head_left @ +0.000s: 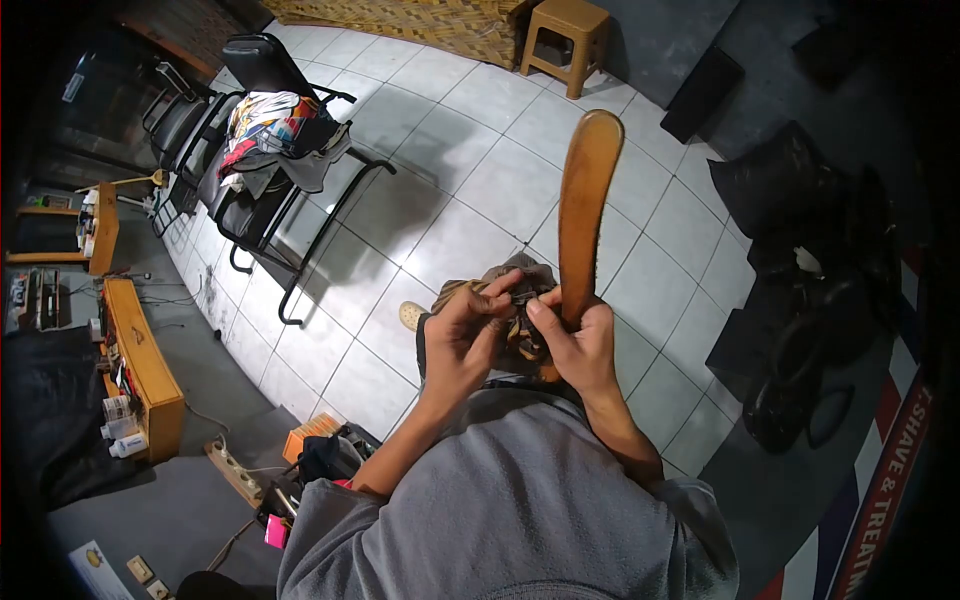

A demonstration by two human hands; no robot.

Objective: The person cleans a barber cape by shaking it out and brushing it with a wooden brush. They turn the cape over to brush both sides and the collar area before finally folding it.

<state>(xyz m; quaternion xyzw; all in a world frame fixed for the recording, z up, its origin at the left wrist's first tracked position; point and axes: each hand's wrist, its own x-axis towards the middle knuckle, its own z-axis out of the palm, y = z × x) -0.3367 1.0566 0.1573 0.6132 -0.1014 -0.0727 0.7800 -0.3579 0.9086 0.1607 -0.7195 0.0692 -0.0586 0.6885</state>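
My right hand (578, 345) is closed around a long, curved orange-brown wooden brush (590, 190), which stands upright from my grip with short dark bristles along its right edge. My left hand (468, 335) is beside it, thumb and fingers pinched together at a small dark item (522, 298) between the two hands. My right thumb and index finger also reach toward that item. Its kind is too small and shadowed to make out. Both hands are in front of my grey shirt (510, 490), above my lap.
Black metal-framed chairs (260, 215) stand at upper left, a colourful cloth (265, 125) draped over one. A brown plastic stool (568, 40) is at the back. A black padded chair (790, 300) stands right. Wooden shelves (145, 365) and a power strip (235, 472) are left.
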